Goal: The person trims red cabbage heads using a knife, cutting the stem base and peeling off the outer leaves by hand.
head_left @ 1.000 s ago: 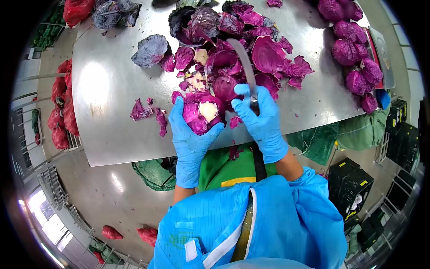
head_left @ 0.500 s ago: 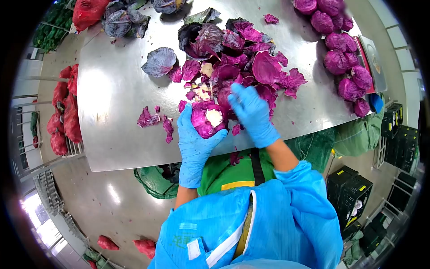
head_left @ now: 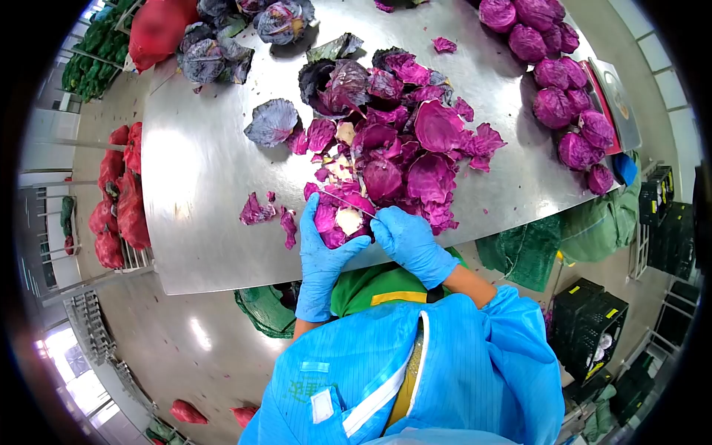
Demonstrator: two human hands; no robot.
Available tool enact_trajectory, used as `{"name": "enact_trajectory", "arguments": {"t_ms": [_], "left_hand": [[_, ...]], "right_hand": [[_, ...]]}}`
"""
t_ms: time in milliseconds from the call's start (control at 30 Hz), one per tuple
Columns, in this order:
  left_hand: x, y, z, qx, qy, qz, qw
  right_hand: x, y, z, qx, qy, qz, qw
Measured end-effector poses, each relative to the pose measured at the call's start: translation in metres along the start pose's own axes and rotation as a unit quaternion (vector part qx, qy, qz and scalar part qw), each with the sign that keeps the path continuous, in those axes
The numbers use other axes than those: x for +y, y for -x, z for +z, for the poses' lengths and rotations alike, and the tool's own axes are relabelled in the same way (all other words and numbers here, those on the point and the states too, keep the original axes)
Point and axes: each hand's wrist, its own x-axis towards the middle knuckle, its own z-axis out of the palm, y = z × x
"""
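In the head view, my left hand, in a blue glove, cups a red cabbage at the table's near edge. The cabbage's pale cut stem faces up. My right hand, also gloved, is closed on a knife; its thin blade lies across the top of the cabbage, and the handle is hidden in the fingers. Just beyond both hands is a pile of loose purple leaves with pale stem pieces at its left side.
Trimmed cabbages line the right of the metal table, beside a scale. Dark untrimmed cabbages and a red sack are at the back left. Black crates stand on the floor at right.
My right hand has come down and toward me from over the leaf pile, bringing the blade over the cabbage. My left hand still holds the cabbage. The view has shifted slightly.
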Motion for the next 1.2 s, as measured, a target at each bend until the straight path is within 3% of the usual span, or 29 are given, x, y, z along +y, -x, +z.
{"name": "enact_trajectory", "arguments": {"t_ms": [67,167,200,367,667,867,967,1067,1167,1200], "left_hand": [[0.002,-0.002,0.001,0.007,0.024,-0.027,0.999],[-0.013,-0.001,-0.006,0.006,-0.036,-0.001,0.999],[-0.012,-0.001,-0.004,0.003,0.008,-0.012,1.0],[-0.027,0.001,-0.001,0.021,-0.038,0.028,0.999],[-0.029,-0.001,0.005,0.043,-0.082,0.054,0.994],[-0.02,0.0,0.009,0.044,-0.123,0.064,0.989],[-0.022,-0.002,0.009,0.04,-0.115,0.062,0.991],[-0.028,-0.003,0.01,0.042,-0.149,0.07,0.985],[-0.026,-0.001,0.013,0.056,-0.169,0.055,0.982],[-0.022,0.003,0.016,0.08,-0.168,0.045,0.982]], "right_hand": [[0.001,-0.004,0.0,0.014,-0.001,-0.008,1.0],[0.001,-0.009,0.001,0.002,0.002,-0.032,0.999],[0.002,-0.01,0.003,-0.007,0.021,-0.035,0.999],[0.001,-0.014,0.004,-0.041,0.098,-0.036,0.994],[0.001,-0.023,-0.002,-0.102,0.119,-0.048,0.986],[0.013,-0.026,-0.003,-0.146,0.206,-0.161,0.954],[0.005,-0.033,-0.017,-0.199,0.095,-0.046,0.974],[0.023,-0.03,-0.007,-0.079,0.217,-0.141,0.963],[0.028,-0.033,-0.003,-0.038,0.258,-0.166,0.951],[0.023,-0.031,-0.004,-0.075,0.205,-0.1,0.971]]}}
